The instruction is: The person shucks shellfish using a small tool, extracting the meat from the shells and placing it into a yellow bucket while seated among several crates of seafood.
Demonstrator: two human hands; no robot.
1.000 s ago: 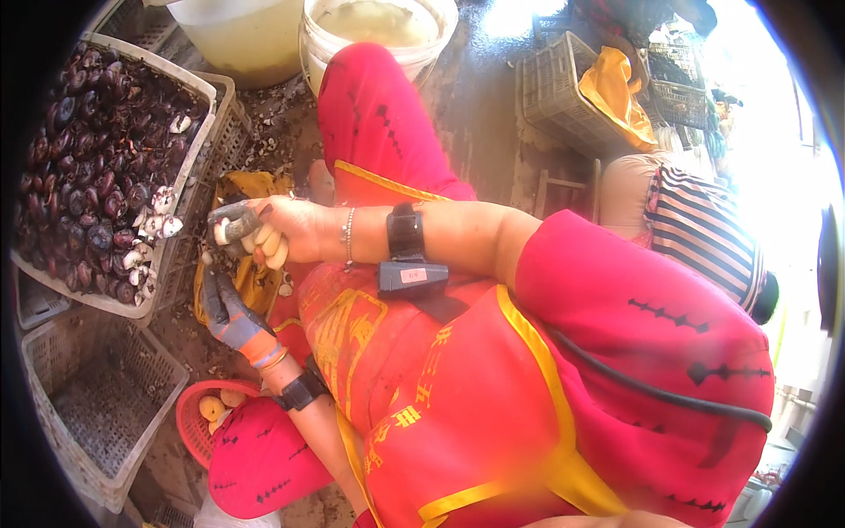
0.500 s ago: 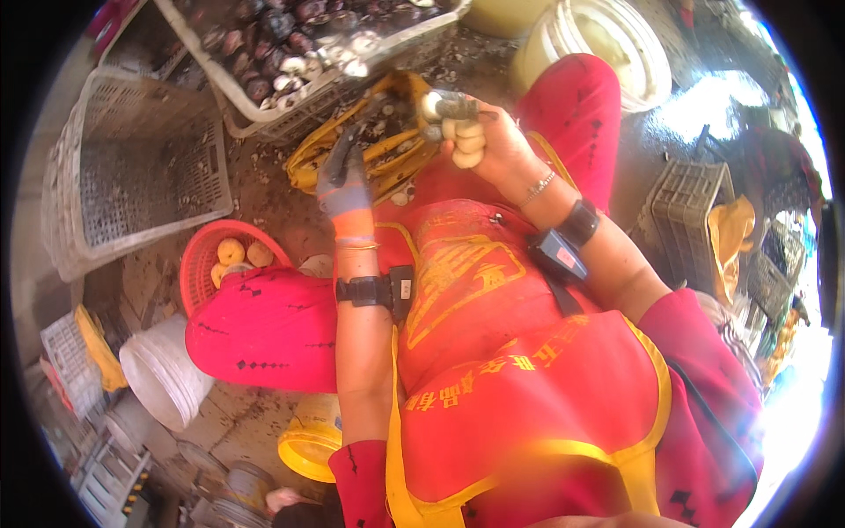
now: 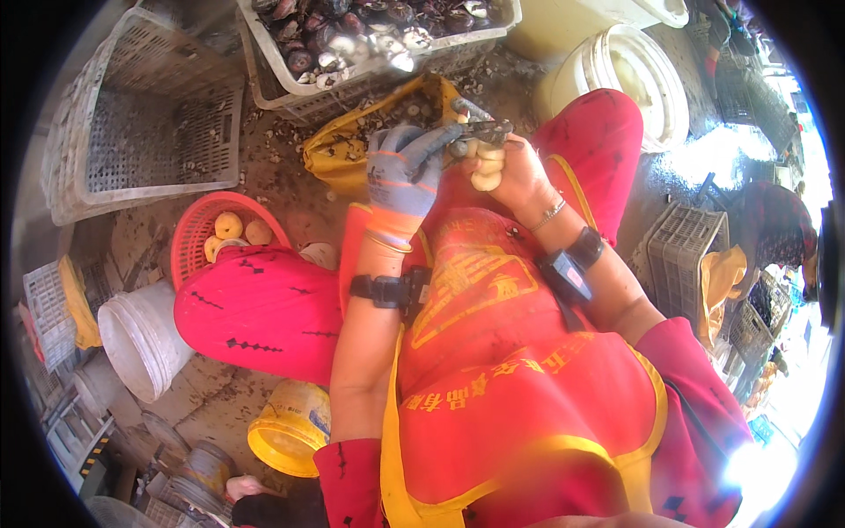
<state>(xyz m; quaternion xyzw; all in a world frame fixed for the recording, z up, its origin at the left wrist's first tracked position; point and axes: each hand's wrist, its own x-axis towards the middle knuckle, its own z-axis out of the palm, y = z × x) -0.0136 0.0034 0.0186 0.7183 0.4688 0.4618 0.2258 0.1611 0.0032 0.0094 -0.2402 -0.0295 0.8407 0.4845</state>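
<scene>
The small pale piece [image 3: 460, 116] is up in front of the apron [image 3: 493, 326], at the tip of the right hand [image 3: 518, 172]. It is partly covered, so I cannot tell its full shape. Close under it is a dark tool [image 3: 491, 132], perhaps a short blade; the right hand's fingers are curled in and pressed together about it. The left hand [image 3: 400, 172], in a grey glove, stretches its forefinger to the tool and seems to touch it; whether it pinches anything, I cannot tell.

To do this step well, I would keep the piece steady, make small turns, and hold the gloved fingertip out of the line of a possible edge. Both wrists should stay low and relaxed, near the body.

Now the counting. I see one pale piece, one dark tool, and at least three cream covers [image 3: 488, 165] on the right fingers. Below the hands lies one yellow bag [image 3: 330, 163]. Beyond it stands one crate [image 3: 282, 75] of dark bulbs [image 3: 299, 60], too many to count, some showing white. Beside it is one grey crate [image 3: 158, 189]. One red basket [image 3: 187, 239] holds three round fruits [image 3: 228, 225] that I can see. Further out are one white bucket [image 3: 141, 343] and one yellow bucket [image 3: 295, 427].
</scene>
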